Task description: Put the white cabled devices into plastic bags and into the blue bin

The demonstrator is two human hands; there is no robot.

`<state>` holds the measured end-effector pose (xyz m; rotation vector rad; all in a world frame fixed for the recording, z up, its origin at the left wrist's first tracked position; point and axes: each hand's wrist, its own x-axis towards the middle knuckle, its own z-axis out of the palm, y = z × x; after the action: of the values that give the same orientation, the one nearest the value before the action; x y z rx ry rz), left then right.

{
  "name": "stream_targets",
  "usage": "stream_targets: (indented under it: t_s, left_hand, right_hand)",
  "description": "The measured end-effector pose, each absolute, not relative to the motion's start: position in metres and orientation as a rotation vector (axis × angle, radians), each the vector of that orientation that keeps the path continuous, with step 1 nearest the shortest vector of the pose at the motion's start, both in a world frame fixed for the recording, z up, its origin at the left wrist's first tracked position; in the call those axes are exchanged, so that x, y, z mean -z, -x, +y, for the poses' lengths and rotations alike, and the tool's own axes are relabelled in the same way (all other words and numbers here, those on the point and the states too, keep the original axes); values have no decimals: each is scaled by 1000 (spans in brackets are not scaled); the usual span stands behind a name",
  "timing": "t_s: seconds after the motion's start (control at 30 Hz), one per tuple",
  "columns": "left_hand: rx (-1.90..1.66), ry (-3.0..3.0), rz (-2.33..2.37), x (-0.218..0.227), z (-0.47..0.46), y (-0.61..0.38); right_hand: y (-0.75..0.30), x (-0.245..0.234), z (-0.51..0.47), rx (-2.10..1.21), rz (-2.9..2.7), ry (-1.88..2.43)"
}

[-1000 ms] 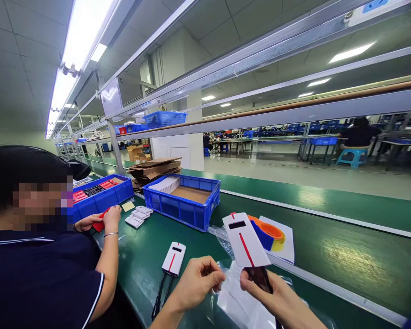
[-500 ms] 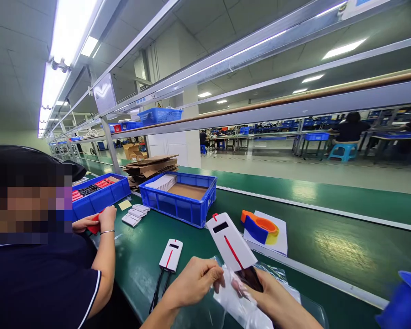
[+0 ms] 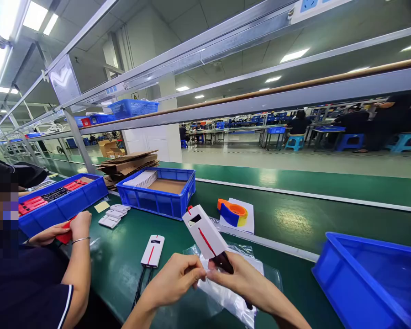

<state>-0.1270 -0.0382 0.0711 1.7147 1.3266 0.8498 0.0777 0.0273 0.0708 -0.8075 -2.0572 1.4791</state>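
In the head view, the camera had swung right since half a second earlier, so the bench stuff slid left and way more of the big blue bin [image 3: 349,285] showed at the right edge. The person's hands had also closed up, with the left fingertips now right by the right thumb.

The right hand [image 3: 241,276] was wrapped around the dark handle [image 3: 224,262] of a white device [image 3: 205,230] with a red stripe, tilted up over some crinkly clear plastic [image 3: 228,297] on the green bench [image 3: 173,242]. The left hand [image 3: 176,278] had its fingers pinched narrow; can't tell if anything thin was in there.

Just left of that, a second white device [image 3: 153,251] lay on the bench, black cables [image 3: 139,285] coming off it. Colored tape rolls [image 3: 233,212] sat on white paper [image 3: 249,221] further back. Over to the left, a co-worker's hands [image 3: 81,226] were on something red [image 3: 66,233].
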Motion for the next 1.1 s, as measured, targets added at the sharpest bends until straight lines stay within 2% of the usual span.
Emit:
stream_targets:
  t_s: [0.23,0.53,1.1]
  left_hand:
    - [-764,-1803,1297,-69,-43,133]
    - [-925,-1737,1412,-58,-45,126]
    - [-958,-1680,1548,-55,-44,132]
  right_hand:
    - [-74,-63,34,-1433,-2048,814]
    - [-73,-65,32,-1373,-2067,871]
    - [-73,-65,29,-1296,-1829,1033]
